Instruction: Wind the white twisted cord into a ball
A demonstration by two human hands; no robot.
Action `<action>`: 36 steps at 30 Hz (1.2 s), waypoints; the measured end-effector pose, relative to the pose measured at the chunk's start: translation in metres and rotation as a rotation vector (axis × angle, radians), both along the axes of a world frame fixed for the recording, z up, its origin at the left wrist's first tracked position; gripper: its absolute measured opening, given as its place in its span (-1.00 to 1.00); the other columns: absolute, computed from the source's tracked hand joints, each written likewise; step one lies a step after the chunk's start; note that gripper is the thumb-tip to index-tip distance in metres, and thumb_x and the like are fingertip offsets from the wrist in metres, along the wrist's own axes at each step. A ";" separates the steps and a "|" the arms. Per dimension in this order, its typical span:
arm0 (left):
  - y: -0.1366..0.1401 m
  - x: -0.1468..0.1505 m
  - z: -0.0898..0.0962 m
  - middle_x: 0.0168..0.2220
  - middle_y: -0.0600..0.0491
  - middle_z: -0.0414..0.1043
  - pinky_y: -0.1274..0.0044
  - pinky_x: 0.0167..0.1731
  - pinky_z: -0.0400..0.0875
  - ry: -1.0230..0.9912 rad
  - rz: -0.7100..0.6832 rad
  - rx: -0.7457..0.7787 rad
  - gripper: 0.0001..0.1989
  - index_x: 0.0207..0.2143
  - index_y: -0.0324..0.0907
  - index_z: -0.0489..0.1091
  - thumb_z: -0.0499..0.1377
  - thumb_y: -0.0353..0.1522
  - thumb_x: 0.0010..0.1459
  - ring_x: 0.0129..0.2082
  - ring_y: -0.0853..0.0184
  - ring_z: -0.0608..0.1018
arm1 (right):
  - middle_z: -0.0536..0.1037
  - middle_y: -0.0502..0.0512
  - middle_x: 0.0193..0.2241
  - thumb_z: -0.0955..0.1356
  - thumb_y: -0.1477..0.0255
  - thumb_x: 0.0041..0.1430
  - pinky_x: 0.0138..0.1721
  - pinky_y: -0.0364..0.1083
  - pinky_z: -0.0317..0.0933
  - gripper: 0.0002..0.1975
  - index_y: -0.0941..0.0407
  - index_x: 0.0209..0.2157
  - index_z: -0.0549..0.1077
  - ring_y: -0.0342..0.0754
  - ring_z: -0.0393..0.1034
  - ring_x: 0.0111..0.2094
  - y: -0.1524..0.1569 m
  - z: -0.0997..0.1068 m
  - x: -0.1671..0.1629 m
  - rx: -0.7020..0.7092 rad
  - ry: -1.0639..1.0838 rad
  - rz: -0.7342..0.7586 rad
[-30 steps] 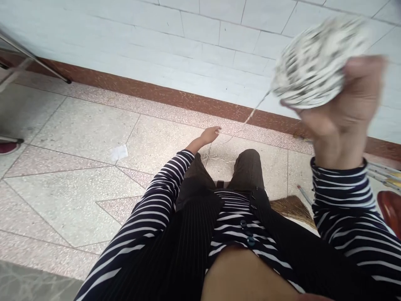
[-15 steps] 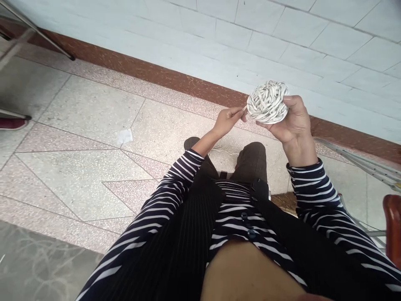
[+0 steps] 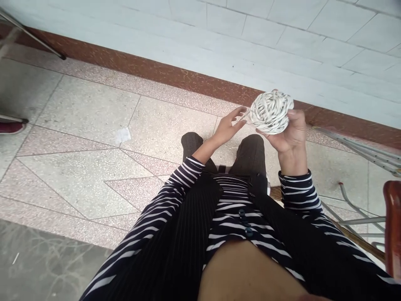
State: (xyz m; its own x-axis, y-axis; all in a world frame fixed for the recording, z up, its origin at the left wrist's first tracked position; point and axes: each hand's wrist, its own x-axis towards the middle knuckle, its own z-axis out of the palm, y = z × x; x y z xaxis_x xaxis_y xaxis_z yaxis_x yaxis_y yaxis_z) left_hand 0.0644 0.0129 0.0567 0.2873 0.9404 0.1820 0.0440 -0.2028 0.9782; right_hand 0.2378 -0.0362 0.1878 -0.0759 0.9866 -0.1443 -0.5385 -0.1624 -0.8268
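A white ball of cord with dark flecks [image 3: 271, 111] rests in my right hand [image 3: 291, 131], its thumb on the near right side and the palm beneath. My left hand [image 3: 228, 127] is at the ball's left side, thumb and fingers parted. Thin loose strands [image 3: 247, 114] show between the left fingertips and the ball; whether the fingertips touch them is hard to make out. Both hands are held out beyond my knees, above the floor near the wall base.
A pale tiled wall [image 3: 219, 37] with a reddish-brown skirting [image 3: 150, 69] runs ahead. White paper scrap [image 3: 123, 136] lies on the terrazzo floor. At right are a red-brown wooden post [image 3: 393, 225], metal tubing [image 3: 360, 219] and a folded metal frame [image 3: 360, 150]. A dark red shoe [image 3: 12, 127] shows far left.
My left fingers have opened from a pinch on the strand. The ball and right hand have shifted slightly lower in view, and more metal tubing shows at right.
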 end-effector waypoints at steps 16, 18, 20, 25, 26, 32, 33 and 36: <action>-0.038 -0.013 -0.002 -0.44 0.04 0.58 0.49 -0.15 0.44 0.063 -0.136 -0.144 -0.63 -0.43 -0.19 0.51 0.03 -0.37 0.41 -0.34 0.33 0.60 | 0.72 -0.04 -0.18 0.57 0.18 -0.15 -0.22 0.16 0.68 -0.49 -0.20 -0.07 0.55 0.26 0.56 0.16 -0.011 -0.028 0.004 -0.073 0.003 -0.011; -0.030 -0.013 -0.005 -0.50 0.08 0.50 0.50 -0.24 0.38 0.168 -0.057 -0.144 -0.65 -0.46 -0.19 0.52 0.05 -0.41 0.36 -0.41 0.34 0.53 | 0.71 -0.03 -0.20 0.57 0.20 -0.17 -0.21 0.18 0.68 -0.48 -0.21 -0.08 0.56 0.26 0.55 0.17 -0.014 -0.024 -0.003 -0.052 0.015 0.009; -0.021 -0.014 -0.006 -0.52 0.10 0.47 0.50 -0.28 0.32 0.264 0.003 -0.112 -0.70 -0.48 -0.20 0.51 0.09 -0.43 0.30 -0.41 0.34 0.50 | 0.70 -0.03 -0.21 0.57 0.22 -0.19 -0.18 0.19 0.68 -0.48 -0.22 -0.09 0.56 0.26 0.54 0.18 -0.017 -0.019 -0.011 -0.030 0.018 0.005; -0.003 -0.012 -0.007 -0.45 0.10 0.55 0.50 -0.24 0.33 0.305 0.049 -0.081 -0.75 -0.48 -0.21 0.51 0.13 -0.47 0.26 -0.36 0.31 0.53 | 0.69 -0.01 -0.17 0.56 0.22 -0.23 -0.13 0.21 0.67 -0.41 -0.23 -0.04 0.54 0.26 0.53 0.18 -0.022 -0.015 -0.021 -0.034 0.012 -0.002; -0.002 -0.011 -0.009 -0.46 0.10 0.55 0.50 -0.23 0.34 0.302 0.050 -0.091 -0.74 -0.48 -0.21 0.51 0.14 -0.47 0.26 -0.36 0.31 0.53 | 0.69 -0.01 -0.16 0.56 0.21 -0.23 -0.12 0.21 0.67 -0.38 -0.23 -0.02 0.53 0.26 0.52 0.19 -0.023 -0.014 -0.022 -0.036 0.019 0.005; -0.018 0.000 -0.024 -0.56 0.10 0.52 0.53 -0.26 0.36 0.202 -0.064 -0.241 -0.71 -0.51 -0.21 0.48 0.10 -0.50 0.26 -0.46 0.37 0.51 | 0.68 -0.01 -0.07 0.56 0.21 -0.25 0.08 0.31 0.58 -0.41 -0.27 -0.05 0.57 0.34 0.43 0.27 -0.020 -0.001 -0.013 0.042 -0.034 -0.069; -0.026 0.000 -0.025 -0.58 0.11 0.50 0.53 -0.26 0.37 0.163 -0.106 -0.281 -0.72 -0.48 -0.21 0.49 0.09 -0.49 0.27 -0.48 0.38 0.52 | 0.67 -0.02 -0.01 0.57 0.22 -0.23 0.14 0.31 0.54 -0.46 -0.26 -0.09 0.58 0.34 0.39 0.29 -0.016 0.002 -0.007 0.100 -0.052 -0.098; -0.051 -0.006 -0.022 -0.60 0.13 0.48 0.52 -0.21 0.43 -0.016 -0.233 -0.390 -0.76 -0.29 -0.21 0.54 0.09 -0.37 0.38 -0.48 0.38 0.57 | 0.59 0.01 0.09 0.63 0.25 -0.24 0.24 0.30 0.45 -0.48 -0.19 -0.13 0.61 0.33 0.37 0.31 -0.002 0.003 0.015 0.308 -0.184 -0.189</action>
